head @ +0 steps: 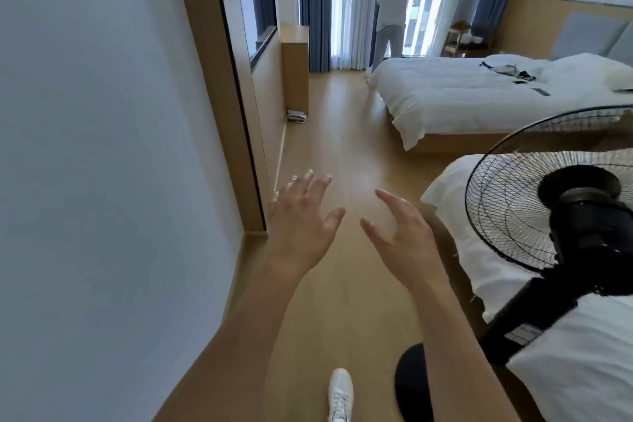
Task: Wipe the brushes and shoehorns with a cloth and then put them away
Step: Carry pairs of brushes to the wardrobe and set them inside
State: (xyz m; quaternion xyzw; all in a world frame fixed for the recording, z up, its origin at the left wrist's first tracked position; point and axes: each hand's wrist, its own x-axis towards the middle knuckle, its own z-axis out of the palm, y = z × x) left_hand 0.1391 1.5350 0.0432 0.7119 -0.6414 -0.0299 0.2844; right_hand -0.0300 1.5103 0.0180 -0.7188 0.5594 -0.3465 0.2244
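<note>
Both hands were held out bare over a wooden floor, with none of the brushes, shoehorns or cloth in view.

A white shoe (340, 394) stood lowest, beside the black base (410, 384) of a standing fan (561, 205). Above it the left hand (299, 223) and right hand (402, 236) reached forward, fingers spread and relaxed, grasping nothing. To the right lay white beds (455, 96); a telephone (296, 116) sat on the floor (346, 154) by the wall. Farthest off, a person (392, 7) stood at the curtained window.

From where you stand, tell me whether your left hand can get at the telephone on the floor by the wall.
Probably not. The left hand hangs open in mid-air, and the telephone lies well ahead across bare floor. Nothing blocks the way, so walk closer first.
</note>
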